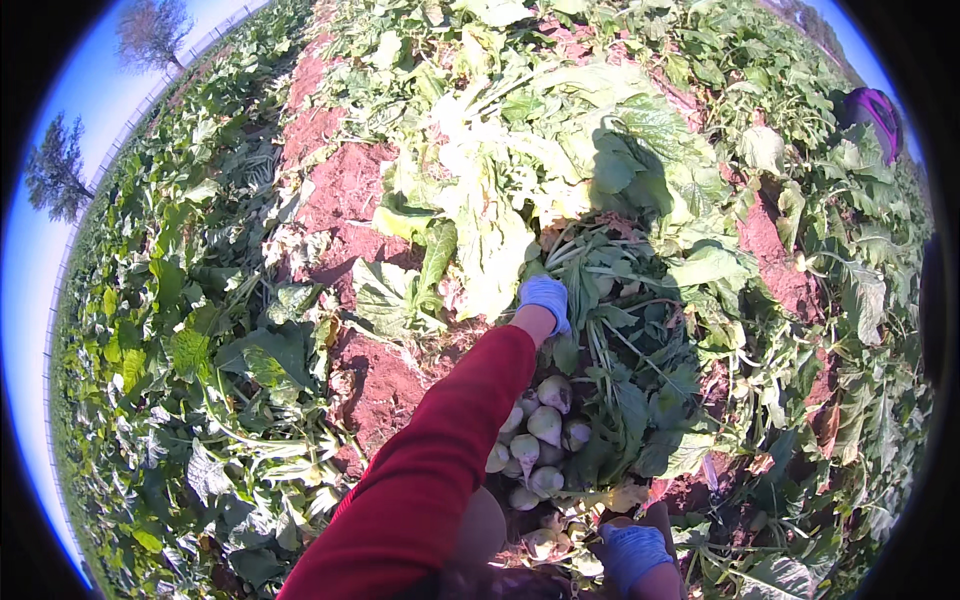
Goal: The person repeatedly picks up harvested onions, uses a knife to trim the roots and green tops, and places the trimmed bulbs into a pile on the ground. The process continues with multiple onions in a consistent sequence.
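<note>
My left hand [544,302], in a blue glove below a red sleeve, reaches into the leaves at the middle of the view. Its fingers are mostly hidden, beside cut or pulled leafy stalks [592,262]. My right hand [634,555], also in a blue glove, is low in the view beside a dark, blurred edge; its fingers and anything in them cannot be made out. Between the two hands lies a pile of pale round turnips [545,425], some with tapering roots, with dark green leaves along their right side. A few more turnips [541,544] lie just left of my right hand.
Large light green leaves [495,202] are heaped ahead in bright sun. Strips of reddish soil [349,187] run between leafy crop rows [187,300]. A purple and dark object [876,120] is at the upper right. A fence and trees stand at the far left.
</note>
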A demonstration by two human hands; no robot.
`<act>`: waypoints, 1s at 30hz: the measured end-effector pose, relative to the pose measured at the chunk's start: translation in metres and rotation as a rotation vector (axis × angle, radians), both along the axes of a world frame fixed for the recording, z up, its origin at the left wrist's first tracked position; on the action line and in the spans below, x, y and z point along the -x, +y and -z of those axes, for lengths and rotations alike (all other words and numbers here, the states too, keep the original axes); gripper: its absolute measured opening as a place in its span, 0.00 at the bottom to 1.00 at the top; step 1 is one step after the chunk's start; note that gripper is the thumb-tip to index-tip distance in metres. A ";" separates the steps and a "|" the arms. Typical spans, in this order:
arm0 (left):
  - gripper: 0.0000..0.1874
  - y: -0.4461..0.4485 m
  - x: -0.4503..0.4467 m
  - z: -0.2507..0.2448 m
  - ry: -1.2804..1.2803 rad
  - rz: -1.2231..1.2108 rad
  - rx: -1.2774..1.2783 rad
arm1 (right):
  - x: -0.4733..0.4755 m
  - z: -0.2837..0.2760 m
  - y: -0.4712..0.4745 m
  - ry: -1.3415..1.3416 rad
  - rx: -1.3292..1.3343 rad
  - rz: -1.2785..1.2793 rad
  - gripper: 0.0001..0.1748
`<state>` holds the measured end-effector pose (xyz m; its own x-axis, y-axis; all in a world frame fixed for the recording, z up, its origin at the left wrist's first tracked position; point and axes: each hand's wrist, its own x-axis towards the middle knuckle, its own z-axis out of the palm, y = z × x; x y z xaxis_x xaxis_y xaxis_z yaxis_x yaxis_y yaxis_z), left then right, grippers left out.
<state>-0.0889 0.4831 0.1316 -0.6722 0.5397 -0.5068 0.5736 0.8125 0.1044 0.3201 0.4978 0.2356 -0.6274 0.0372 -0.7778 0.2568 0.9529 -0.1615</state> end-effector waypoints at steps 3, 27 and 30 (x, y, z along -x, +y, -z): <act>0.32 -0.038 -0.006 -0.014 0.334 0.100 0.014 | 0.016 -0.004 -0.002 -0.008 -0.024 0.048 0.24; 0.42 -0.544 0.014 -0.188 0.565 -0.574 0.090 | 0.058 0.067 -0.011 0.083 -0.100 0.018 0.26; 0.42 -0.555 0.015 -0.195 0.588 -0.714 -0.096 | 0.061 0.062 -0.016 0.035 -0.097 0.028 0.25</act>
<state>-0.1040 -0.0720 0.3261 -0.9958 -0.0785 0.0461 -0.0767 0.9962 0.0403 0.2592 0.4816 0.1732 -0.6516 0.1294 -0.7474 0.2798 0.9569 -0.0783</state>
